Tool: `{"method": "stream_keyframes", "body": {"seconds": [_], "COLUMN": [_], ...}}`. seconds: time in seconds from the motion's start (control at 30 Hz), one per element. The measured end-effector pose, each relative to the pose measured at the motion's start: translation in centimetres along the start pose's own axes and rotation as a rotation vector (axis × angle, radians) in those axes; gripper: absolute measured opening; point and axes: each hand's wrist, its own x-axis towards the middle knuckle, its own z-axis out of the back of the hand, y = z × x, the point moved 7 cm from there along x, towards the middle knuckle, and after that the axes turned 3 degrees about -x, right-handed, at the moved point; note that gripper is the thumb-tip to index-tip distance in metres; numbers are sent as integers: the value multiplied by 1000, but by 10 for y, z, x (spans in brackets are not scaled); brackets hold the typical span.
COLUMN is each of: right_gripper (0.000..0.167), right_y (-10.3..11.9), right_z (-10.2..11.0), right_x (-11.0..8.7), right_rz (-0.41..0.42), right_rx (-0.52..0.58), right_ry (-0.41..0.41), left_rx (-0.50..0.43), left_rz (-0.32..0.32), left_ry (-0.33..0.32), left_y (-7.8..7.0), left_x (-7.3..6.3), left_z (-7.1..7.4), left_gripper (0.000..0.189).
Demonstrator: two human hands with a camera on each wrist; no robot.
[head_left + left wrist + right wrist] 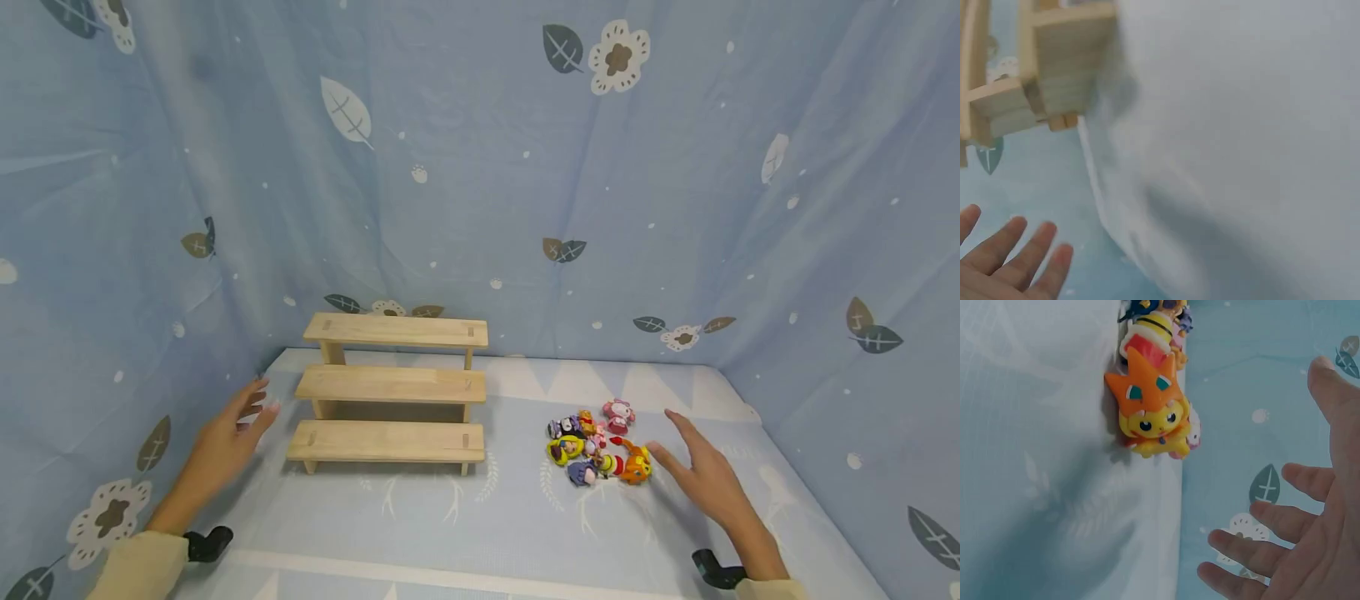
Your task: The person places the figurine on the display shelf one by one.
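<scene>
My left hand [225, 446] hovers to the left of a three-tier wooden stand [390, 385], fingers spread and holding nothing. In the left wrist view the stand [1069, 56] is at upper left, above the loose fingers. On the right, my right hand [705, 475] is held empty beside a cluster of small toy figures, thumb and fingers apart. Closest to it is an orange-and-yellow figure [637, 463], which in the right wrist view wears an orange hood [1147, 387]. Around it lie a pink figure [618, 415], a yellow-hooded one [564, 449] and a grey-blue one [581, 473].
A pale patterned cloth [517, 517] covers the table. Blue curtains [465, 167] with leaf and flower prints hang at the back and both sides. The stand's three shelves carry nothing. Black straps with small devices [210, 544] sit on both wrists.
</scene>
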Motion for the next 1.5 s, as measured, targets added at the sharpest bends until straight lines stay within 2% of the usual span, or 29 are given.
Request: {"method": "stream_keyframes", "body": {"seconds": [0.13, 0.37, 0.5, 0.63, 0.77, 0.93, 1.07, 1.3, 1.5], "right_gripper": [89, 73, 64, 60, 57, 55, 50, 31, 46], "right_y": [-1, 1, 3, 5, 5, -1, -3, 4, 4], "right_z": [-6, -12, -15, -18, -22, -30, -36, -33, -37], "right_x": [0, 1, 0, -1, -1, 2, 2, 3, 5], "right_rz": [-11, -17, 18, 38, 41, -5, -32, 93, 123], "right_rx": [58, 101, 129, 149, 155, 158, 158, 140, 93], "right_ry": [10, -11, -28, -22, -24, -9, 12, 10, 102], "left_rx": [-142, -307, -399, -400, -414, -434, -430, -451, -473], "left_rz": [59, 50, 84, 116, 119, 136, 138, 133, 127], "left_ry": [21, 37, 26, 36, 52, 57, 90, 90, 84], "left_y": [2, 6, 13, 19, 21, 22, 21, 23, 25], "left_x": [5, 18, 27, 32, 36, 42, 45, 49, 52], "left_z": [-5, -17, -22, -25, -27, -28, -33, -38, -40], "left_gripper": [65, 55, 54, 58, 60, 59, 60, 61, 59]}}
